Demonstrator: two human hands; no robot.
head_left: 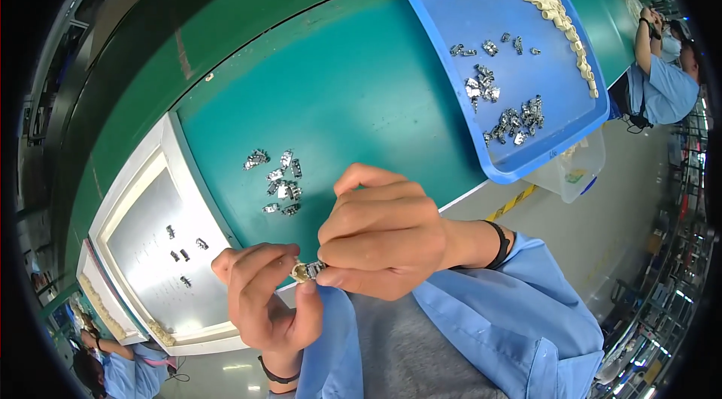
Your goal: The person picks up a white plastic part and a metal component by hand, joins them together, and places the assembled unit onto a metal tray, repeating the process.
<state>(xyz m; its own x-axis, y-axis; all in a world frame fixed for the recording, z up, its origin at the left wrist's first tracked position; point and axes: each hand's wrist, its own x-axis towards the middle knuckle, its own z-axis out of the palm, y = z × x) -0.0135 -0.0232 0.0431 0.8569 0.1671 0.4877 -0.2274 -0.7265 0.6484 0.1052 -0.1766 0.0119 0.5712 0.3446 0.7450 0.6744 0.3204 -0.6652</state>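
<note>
Close to my body, in front of the bench edge, my two hands meet. My left hand (265,295) pinches a small cream cylindrical piece (300,273) between thumb and fingertips. From the other side, my right hand (387,239) grips a small shiny metal part (315,269), its thumb and forefinger closed on it. The metal part touches the open end of the cream piece; how deep it sits inside is hidden by my fingers. On the green bench top beyond my hands lies a loose group of similar metal parts (283,190).
A blue tray (444,60) at the right holds a row of cream cylinders (569,32) and piles of metal parts (519,121). Under it is a clear bin (575,173). At the left, a white-framed panel (139,222) bears several metal parts. Co-workers sit far right and lower left.
</note>
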